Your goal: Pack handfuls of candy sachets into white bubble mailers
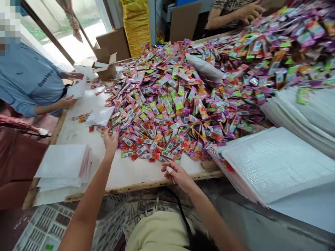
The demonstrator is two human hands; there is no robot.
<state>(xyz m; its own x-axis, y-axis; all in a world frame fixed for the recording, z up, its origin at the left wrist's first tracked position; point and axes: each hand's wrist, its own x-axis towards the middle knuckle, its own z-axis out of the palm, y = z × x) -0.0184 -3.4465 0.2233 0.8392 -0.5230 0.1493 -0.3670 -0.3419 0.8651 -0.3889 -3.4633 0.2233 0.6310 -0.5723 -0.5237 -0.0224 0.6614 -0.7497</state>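
White tabletop [117, 174] | packet heap [162, 104] (colourful, sprawling) | left package stack [61, 162] | right package stack [274, 164]

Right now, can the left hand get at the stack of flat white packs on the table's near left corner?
Looks like yes. The left hand is by the sachet pile's left edge, and bare tabletop lies between it and the white packs, with nothing on top of them.

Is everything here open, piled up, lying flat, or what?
Small colourful plastic packets: loosely heaped
Brown cardboard box: open, flaps up
White bubble-textured envelopes: stacked, lying flat
White rectangular envelopes at the left corner: stacked flat
Left hand: open, at the heap's edge
Right hand: fingers bent
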